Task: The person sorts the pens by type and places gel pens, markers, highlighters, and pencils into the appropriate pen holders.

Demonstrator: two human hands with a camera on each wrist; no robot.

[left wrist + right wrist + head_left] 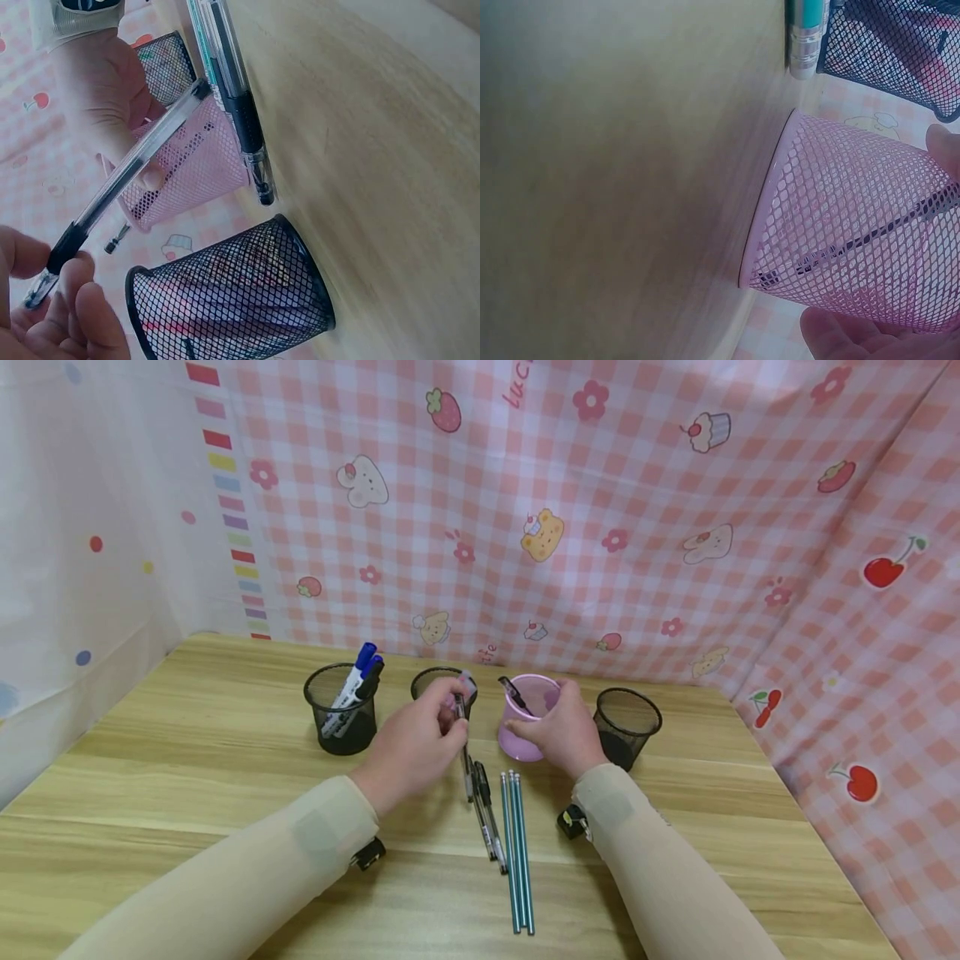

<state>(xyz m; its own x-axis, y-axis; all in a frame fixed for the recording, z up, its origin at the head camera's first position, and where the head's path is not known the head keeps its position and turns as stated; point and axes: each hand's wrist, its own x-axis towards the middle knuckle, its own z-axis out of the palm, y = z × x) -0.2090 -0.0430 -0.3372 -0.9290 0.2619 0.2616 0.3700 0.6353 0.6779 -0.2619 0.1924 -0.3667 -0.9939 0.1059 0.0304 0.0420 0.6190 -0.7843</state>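
Observation:
My left hand [416, 739] pinches a clear gel pen [124, 176] near its black grip. The pen slants, its far end overlapping the pink cup in the left wrist view. My right hand [558, 731] grips the pink mesh pen cup [847, 225], thumb on one side and fingers on the other. One black pen [516, 696] leans inside that cup, its capped end above the rim. Between the hands, more gel pens [491, 818] lie on the table, beside three teal pencils [517, 860] with white erasers.
A black mesh cup [341, 739] at left holds blue and black markers [352, 693]. Another black mesh cup [232, 292], partly behind my left hand, has pinkish items inside. A third black cup [628, 718] stands right of the pink one. Behind the wooden table [247, 735] hangs a checked curtain [480, 485].

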